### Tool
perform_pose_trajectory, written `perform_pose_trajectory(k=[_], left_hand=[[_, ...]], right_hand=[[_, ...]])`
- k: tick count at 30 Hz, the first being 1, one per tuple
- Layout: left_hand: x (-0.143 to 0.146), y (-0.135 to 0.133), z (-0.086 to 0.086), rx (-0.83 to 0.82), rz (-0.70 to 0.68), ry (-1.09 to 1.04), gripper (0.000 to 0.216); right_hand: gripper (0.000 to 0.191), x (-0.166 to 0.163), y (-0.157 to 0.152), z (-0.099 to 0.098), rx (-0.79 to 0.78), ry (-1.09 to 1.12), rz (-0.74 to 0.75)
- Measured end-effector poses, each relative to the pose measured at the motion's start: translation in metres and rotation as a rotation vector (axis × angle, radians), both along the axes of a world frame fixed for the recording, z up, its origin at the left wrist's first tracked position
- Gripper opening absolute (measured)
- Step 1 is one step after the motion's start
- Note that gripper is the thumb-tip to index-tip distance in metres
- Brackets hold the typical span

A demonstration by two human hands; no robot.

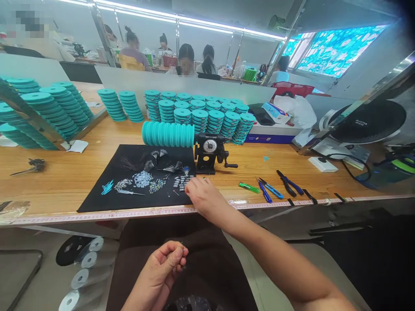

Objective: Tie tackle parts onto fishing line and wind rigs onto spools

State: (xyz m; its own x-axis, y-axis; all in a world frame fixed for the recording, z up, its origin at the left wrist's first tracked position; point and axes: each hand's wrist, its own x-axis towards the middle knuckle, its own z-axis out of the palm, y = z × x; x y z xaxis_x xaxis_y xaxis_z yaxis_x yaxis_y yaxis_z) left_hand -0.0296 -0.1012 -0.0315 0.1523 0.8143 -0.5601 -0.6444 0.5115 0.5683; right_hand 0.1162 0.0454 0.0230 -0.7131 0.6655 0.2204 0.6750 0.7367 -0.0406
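My left hand [167,265] is raised over my lap below the table edge, thumb and forefinger pinched on something thin and too small to name. My right hand [203,196] reaches to the black mat [106,203], its curled fingertips at a group of small grey metal pieces [181,182]; whether they hold one is hidden. Left of that group lie small greenish-silver pieces [157,185], a heap of pale blue beads [142,178], small silver metal bits [123,185], short turquoise tubes [106,187] and fans of fine wires [155,159].
Behind the mat stands a black hand-cranked counter [207,149] with a row of turquoise spools [168,134]. Stacked spools [197,116] line the back. At right lie a green screwdriver [249,187], cutters [271,188] and pliers [289,183]. A measuring tape [129,213] runs along the front edge.
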Motion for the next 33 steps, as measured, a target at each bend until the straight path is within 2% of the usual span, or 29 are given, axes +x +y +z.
perform_pose_trajectory(k=[2, 5, 7, 10, 13, 16, 18, 29, 33], left_hand=[[-0.001, -0.001, 0.0, 0.024, -0.009, 0.019, 0.019], [-0.001, -0.003, -0.001, 0.054, -0.027, 0.031, 0.016], [-0.001, -0.005, -0.002, 0.068, -0.038, 0.028, 0.015], [0.002, -0.007, -0.003, 0.09, -0.05, -0.012, 0.019], [0.007, -0.009, -0.003, 0.118, -0.061, -0.036, 0.025], [0.01, -0.01, -0.001, 0.154, -0.072, 0.009, 0.023], [0.011, -0.01, 0.0, 0.164, -0.065, 0.032, 0.023], [0.01, -0.009, 0.001, 0.144, -0.04, 0.051, 0.028], [0.01, -0.009, 0.003, 0.13, -0.036, 0.072, 0.03]], right_hand=[[0.013, 0.009, -0.022, 0.006, -0.119, 0.144, -0.052], [0.008, 0.021, -0.06, 0.007, -0.507, 0.552, -0.144], [0.007, 0.026, -0.084, 0.003, -0.702, 0.734, -0.2], [0.003, 0.03, -0.113, -0.004, -0.841, 0.914, -0.278], [0.005, 0.03, -0.131, -0.01, -0.757, 1.025, -0.303], [0.008, 0.03, -0.139, -0.012, -0.577, 1.069, -0.222], [0.008, 0.03, -0.141, -0.014, -0.512, 1.067, -0.163], [0.016, 0.027, -0.145, -0.017, -0.405, 1.071, -0.132], [0.019, 0.027, -0.145, -0.015, -0.313, 1.027, -0.12]])
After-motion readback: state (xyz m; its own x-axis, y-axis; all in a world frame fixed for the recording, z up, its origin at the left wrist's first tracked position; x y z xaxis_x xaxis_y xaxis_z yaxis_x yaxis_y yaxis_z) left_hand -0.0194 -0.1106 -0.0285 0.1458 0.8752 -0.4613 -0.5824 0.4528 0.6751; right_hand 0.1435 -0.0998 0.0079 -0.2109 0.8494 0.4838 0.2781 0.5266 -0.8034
